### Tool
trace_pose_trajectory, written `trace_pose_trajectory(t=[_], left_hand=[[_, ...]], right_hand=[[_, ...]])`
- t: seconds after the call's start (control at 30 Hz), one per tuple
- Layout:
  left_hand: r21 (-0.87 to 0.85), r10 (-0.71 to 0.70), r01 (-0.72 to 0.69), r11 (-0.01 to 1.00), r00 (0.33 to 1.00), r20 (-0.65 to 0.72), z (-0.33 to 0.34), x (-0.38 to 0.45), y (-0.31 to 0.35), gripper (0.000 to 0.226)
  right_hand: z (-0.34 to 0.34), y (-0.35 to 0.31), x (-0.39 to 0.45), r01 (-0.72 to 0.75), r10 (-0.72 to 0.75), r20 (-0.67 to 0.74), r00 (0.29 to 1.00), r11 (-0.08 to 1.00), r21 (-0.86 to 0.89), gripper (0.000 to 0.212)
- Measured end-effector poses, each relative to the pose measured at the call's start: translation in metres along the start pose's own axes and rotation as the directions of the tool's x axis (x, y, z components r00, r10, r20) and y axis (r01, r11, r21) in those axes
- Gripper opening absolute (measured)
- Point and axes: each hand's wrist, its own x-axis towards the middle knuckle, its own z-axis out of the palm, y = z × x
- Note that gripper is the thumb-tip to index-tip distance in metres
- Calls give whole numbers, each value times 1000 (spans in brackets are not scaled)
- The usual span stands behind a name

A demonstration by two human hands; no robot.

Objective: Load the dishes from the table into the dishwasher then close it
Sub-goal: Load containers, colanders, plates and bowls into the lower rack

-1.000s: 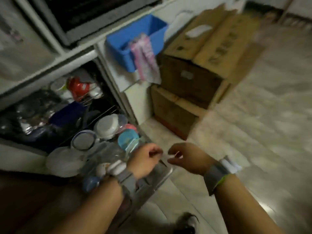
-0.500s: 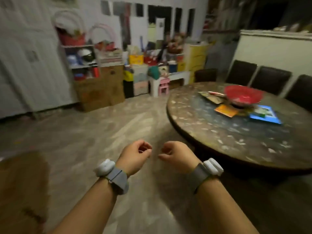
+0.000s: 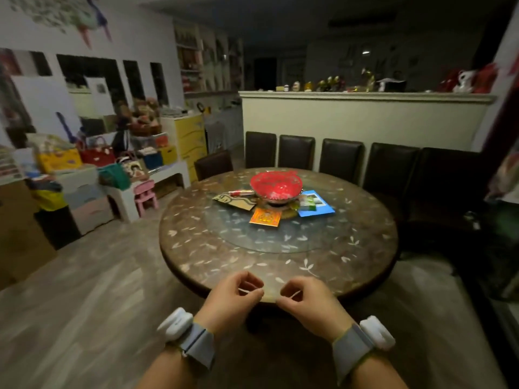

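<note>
- Two hands now hang in the lower middle of the frame, in front of the round table [image 3: 196,256]. A second ago they were over the open dishwasher, full of cups and bowls. Half a second ago the table was off to the right. Now it sits right in the middle.
- This means the person has turned away from the dishwasher to get more dishes.
- The red bowl [image 3: 276,184] sits in the middle of the frame, on the far part of the table. It is well apart from both hands. Papers lie around it.
- The dishwasher is not in view now.
- The left hand [image 3: 231,297] has its fingers curled in. It holds nothing.
- The right hand [image 3: 306,300] is curled the same way and holds nothing.
- Both hands are just beside each other, near the table's near edge.
</note>
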Motion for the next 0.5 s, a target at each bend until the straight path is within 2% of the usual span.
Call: trace_pose_trajectory(t=[0.17, 0.3, 0.5], left_hand=[[-115, -38, 43, 992, 998, 47, 29, 74, 5, 8], [-133, -29, 33, 991, 999, 30, 64, 140, 25, 9], [-118, -95, 93, 989, 995, -8, 104, 234, 59, 4]], right_hand=[[-16, 26, 59, -70, 70, -22, 997, 997, 16, 20], [-47, 63, 124, -22, 26, -93, 995, 999, 46, 15], [-110, 115, 206, -8, 13, -65, 998, 998, 70, 17]])
